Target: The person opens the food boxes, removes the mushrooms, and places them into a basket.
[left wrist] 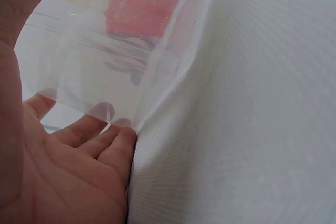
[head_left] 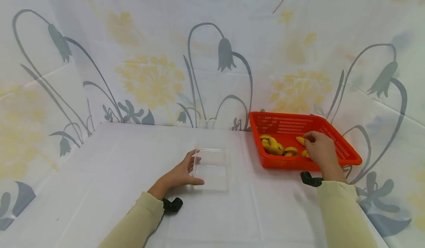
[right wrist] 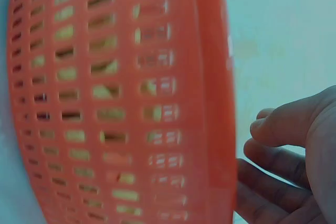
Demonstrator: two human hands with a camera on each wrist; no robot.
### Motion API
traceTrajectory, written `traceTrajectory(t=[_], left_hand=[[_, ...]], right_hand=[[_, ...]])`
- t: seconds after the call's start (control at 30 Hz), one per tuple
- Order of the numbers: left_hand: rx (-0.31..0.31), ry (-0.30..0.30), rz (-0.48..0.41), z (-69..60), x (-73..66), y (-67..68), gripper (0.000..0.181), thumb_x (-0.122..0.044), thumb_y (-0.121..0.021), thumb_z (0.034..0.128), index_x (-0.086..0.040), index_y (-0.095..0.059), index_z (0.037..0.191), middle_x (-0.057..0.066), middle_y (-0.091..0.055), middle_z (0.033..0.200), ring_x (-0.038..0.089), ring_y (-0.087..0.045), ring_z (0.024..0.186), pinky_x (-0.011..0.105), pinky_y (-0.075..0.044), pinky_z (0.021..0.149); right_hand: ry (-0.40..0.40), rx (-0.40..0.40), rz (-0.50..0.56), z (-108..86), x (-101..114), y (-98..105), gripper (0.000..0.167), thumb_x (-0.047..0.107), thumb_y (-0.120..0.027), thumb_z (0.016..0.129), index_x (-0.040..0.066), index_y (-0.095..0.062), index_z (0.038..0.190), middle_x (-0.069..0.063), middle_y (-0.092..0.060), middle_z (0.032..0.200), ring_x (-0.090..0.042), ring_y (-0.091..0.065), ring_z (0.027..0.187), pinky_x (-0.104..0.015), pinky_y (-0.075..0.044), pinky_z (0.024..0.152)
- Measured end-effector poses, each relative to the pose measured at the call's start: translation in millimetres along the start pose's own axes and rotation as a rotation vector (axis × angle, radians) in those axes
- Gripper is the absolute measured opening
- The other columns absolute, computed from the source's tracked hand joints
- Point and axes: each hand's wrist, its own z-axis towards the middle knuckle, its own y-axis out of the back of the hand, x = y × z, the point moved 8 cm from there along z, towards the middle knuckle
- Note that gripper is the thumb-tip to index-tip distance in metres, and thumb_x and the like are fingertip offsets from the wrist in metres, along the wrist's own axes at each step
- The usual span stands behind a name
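Note:
A clear, open-topped plastic box (head_left: pixel 210 168) stands on the white table. My left hand (head_left: pixel 182 172) grips its left side, thumb at the front and fingers at the back; in the left wrist view, fingertips (left wrist: pixel 102 111) show against the see-through wall. My right hand (head_left: pixel 320 148) reaches over the near side of a red basket (head_left: pixel 279 163). Its fingers point down beside a yellow, banana-like piece (head_left: pixel 300 140). In the right wrist view, the loosely bent fingers (right wrist: pixel 278 192) show nothing between them, though some tips are hidden behind the basket rim (right wrist: pixel 215 103).
More curved yellow pieces (head_left: pixel 273 151) with brownish parts lie in the basket, mostly in its left half. The basket stands right of the clear box, close to the flower-patterned cloth (head_left: pixel 212 56) behind the table. White cloth (head_left: pixel 109 189) covers the tabletop.

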Motion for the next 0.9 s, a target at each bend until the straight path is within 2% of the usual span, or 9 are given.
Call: traceTrajectory(t=[0.23, 0.47, 0.6, 0.73, 0.8, 0.9], left_hand=[[0.003, 0.006, -0.003, 2.4, 1.2, 0.6, 0.117, -0.023, -0.088, 0.0700, -0.020, -0.007, 0.155, 0.015, -0.022, 0.160, 0.030, -0.013, 0.151, 0.044, -0.021, 0.121], [0.013, 0.000, -0.013, -1.0, 1.7, 3.2, 0.119, -0.021, -0.088, 0.0693, -0.019, -0.005, 0.154, 0.018, -0.022, 0.159, 0.031, -0.013, 0.150, 0.044, -0.020, 0.121], [0.017, 0.006, -0.004, -2.8, 2.7, 3.9, 0.120, -0.023, -0.088, 0.0694, -0.019, -0.003, 0.154, 0.019, -0.015, 0.161, 0.031, -0.011, 0.151, 0.044, -0.020, 0.121], [0.039, 0.023, 0.016, -4.3, 3.2, 4.5, 0.125, -0.024, -0.088, 0.0695, -0.020, 0.002, 0.156, 0.017, -0.010, 0.162, 0.030, -0.015, 0.150, 0.043, -0.022, 0.120], [0.046, 0.020, 0.029, -6.2, 1.7, 7.4, 0.125, -0.023, -0.087, 0.0713, -0.018, 0.004, 0.156, 0.017, -0.011, 0.162, 0.032, -0.018, 0.150, 0.045, -0.023, 0.120], [0.030, 0.013, 0.062, -11.3, -0.7, 17.6, 0.112, -0.026, -0.079, 0.0815, -0.019, 0.004, 0.157, 0.016, -0.011, 0.162, 0.035, -0.018, 0.149, 0.048, -0.022, 0.120]], right_hand=[[0.089, -0.005, 0.008, -13.9, 28, -6, 0.025, 0.018, -0.050, 0.098, 0.002, -0.061, 0.114, -0.023, -0.058, 0.116, -0.041, -0.054, 0.103, -0.056, -0.052, 0.087], [0.185, 0.018, -0.036, -24.4, 60, -17, 0.024, 0.018, -0.054, 0.097, 0.002, -0.063, 0.112, -0.023, -0.060, 0.118, -0.042, -0.054, 0.107, -0.059, -0.049, 0.091], [0.225, 0.038, -0.030, -30.3, 76, -24, 0.024, 0.019, -0.056, 0.096, 0.003, -0.064, 0.112, -0.023, -0.060, 0.118, -0.042, -0.053, 0.112, -0.060, -0.048, 0.093], [0.248, 0.056, -0.031, -35.2, 85, -29, 0.027, 0.022, -0.057, 0.096, 0.004, -0.063, 0.115, -0.022, -0.058, 0.123, -0.042, -0.052, 0.115, -0.060, -0.047, 0.095], [0.257, 0.073, -0.036, -36.7, 87, -33, 0.030, 0.024, -0.057, 0.096, 0.004, -0.063, 0.118, -0.022, -0.057, 0.126, -0.042, -0.051, 0.117, -0.060, -0.046, 0.096], [0.261, 0.090, -0.046, -38.9, 87, -38, 0.036, 0.026, -0.058, 0.096, 0.004, -0.060, 0.124, -0.022, -0.053, 0.133, -0.043, -0.048, 0.122, -0.062, -0.043, 0.100]])
